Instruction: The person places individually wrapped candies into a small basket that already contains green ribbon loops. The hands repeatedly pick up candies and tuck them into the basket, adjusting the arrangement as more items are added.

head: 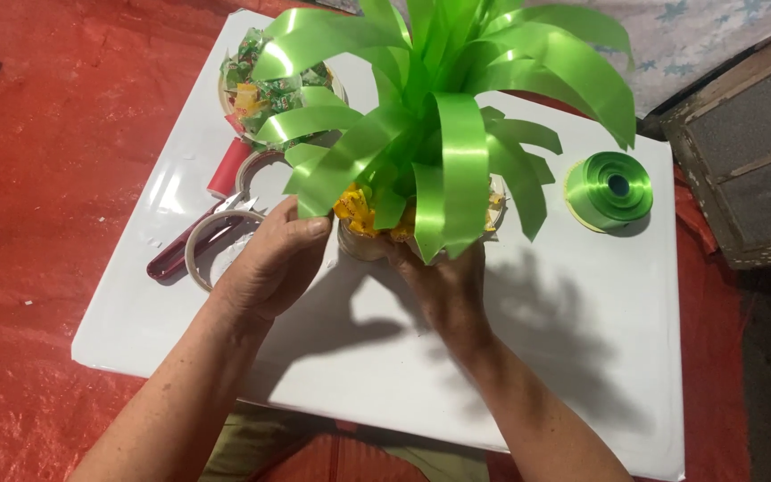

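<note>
Both hands are clamped on the jar [360, 241] at frame centre — left hand [269, 259] pinching a ribbon leaf [336, 170] against it, right hand [443, 286] cupping the front, probably to steady the top-heavy green spray. Parked out of the way: one ribbon roll [610, 187] at right, two tape rings [216, 245], one scissors [191, 239] and one bowl of sweets [261, 89] at upper left of the white worktop [582, 357].

On the worktop [582, 357] the ribbon-topped jar [421, 178] stands mid-board between both hands. A ribbon spool [609, 189] lies right of it; tape rolls [216, 245], scissors [191, 239] and a candy tub [265, 89] lie left.
</note>
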